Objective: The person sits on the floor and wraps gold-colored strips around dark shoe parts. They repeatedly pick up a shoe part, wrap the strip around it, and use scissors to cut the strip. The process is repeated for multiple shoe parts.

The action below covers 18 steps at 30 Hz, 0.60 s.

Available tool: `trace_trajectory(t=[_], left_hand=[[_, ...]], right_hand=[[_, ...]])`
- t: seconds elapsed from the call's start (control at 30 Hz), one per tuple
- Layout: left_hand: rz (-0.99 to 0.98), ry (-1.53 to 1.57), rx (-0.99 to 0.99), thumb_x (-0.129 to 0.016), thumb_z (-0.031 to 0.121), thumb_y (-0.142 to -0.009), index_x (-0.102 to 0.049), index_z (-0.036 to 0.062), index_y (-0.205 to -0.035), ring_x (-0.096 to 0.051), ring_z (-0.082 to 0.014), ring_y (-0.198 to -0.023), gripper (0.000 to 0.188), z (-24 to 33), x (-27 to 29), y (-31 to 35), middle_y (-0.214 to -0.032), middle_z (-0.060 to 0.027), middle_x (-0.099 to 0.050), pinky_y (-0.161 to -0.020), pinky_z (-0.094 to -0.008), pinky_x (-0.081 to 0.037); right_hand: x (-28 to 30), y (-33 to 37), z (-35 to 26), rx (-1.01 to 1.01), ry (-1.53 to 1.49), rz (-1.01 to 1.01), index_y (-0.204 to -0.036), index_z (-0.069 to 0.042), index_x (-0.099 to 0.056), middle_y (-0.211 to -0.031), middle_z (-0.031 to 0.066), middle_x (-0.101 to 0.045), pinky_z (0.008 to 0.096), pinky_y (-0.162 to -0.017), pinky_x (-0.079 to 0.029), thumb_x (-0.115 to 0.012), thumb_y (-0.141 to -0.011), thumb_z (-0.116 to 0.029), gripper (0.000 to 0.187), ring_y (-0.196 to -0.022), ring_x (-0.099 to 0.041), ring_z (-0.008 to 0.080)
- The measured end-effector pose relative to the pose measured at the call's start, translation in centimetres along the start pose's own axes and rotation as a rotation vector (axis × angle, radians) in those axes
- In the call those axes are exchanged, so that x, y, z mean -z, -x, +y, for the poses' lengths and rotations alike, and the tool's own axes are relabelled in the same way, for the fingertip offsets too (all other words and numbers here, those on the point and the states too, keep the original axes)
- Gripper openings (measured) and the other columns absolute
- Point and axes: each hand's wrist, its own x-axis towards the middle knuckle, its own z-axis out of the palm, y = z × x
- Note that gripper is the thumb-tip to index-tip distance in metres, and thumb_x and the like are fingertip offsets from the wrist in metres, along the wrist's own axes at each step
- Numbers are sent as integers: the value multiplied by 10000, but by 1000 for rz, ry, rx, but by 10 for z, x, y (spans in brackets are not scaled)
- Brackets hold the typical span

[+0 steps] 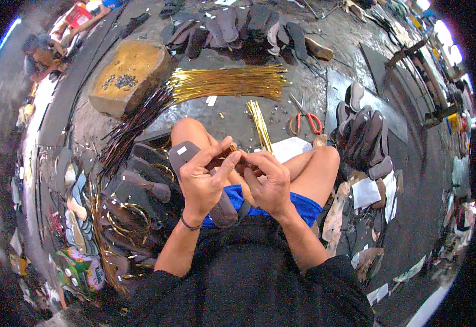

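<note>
Nearest the camera, the operator sits with blue shorts [303,207] below a black shirt. A grey-brown sole [225,210] is positioned over the lap, with one end beneath the left hand [201,177] and a labelled end projecting beyond it at upper left. Its long axis slants from upper left to lower right; its middle is concealed by the left hand.

Governing relation: the sole lies below and to the left of the point where both hands meet. The left hand is nearer, directly over the sole; the right hand [269,182] is beside it, to the right. The left fingers are closed in a pinch on a small gold-brown piece [233,147]. The right fingers are bent toward the same piece; their contact is hidden, so their grip cannot be determined.

Beyond the hands, a narrow bundle of gold strips [259,125] lies on the floor, with red-handled scissors [306,121] to its right. Stacked footwear [364,133] is at the right; further soles [149,180] are at the left.

Farther out, a wide spread of gold strips [230,83] adjoins a wooden block [140,57] carrying small dark pieces [124,82]. A row of dark soles [224,26] lies behind. Another person [43,57] is at far upper left.
</note>
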Motion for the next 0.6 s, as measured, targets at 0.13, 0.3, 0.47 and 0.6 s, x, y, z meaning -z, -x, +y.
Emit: trace_trajectory(t=[0.13, 0.3, 0.47, 0.6], left_hand=[[29, -127, -55, -746, 69, -854, -714, -22, -1059, -652, -115, -865, 226, 3, 1, 8, -997, -65, -717, -772, -246, -526], [41, -285, -127, -721, 132, -867, -651, -33, -1183, -667, -234, -987, 363, -17, 20, 13, -1092, -170, -691, -876, -334, -524], [315, -881, -127, -781, 250, -803, -308, -64, -1435, -446, -396, -1269, 849, -90, 72, 17, -1379, -264, -448, -1095, -455, -332], [200, -267, 155, -720, 151, -861, -398, -60, -1371, -559, -243, -1165, 638, -75, 62, 30, -1279, -188, -552, -991, -357, -456]], right_hand=[[-11, -2, -10, 121, 114, 128, -1141, -47, -681, -959, 152, -681, 321, -657, -557, -695, -830, -15, 314, -799, -686, 256], [-9, -9, -17, 15, 41, 91, -1087, -36, -686, -899, 130, -688, 306, -636, -544, -698, -871, -68, 219, -723, -681, 212], [-13, -6, -16, -167, -182, 0, -1059, 23, -664, -900, 93, -705, 246, -660, -524, -654, -921, -75, 170, -770, -655, 116], [-18, -8, -11, -253, -185, -52, -1028, -7, -686, -846, 118, -707, 290, -639, -516, -695, -900, -178, 213, -724, -658, 158]])
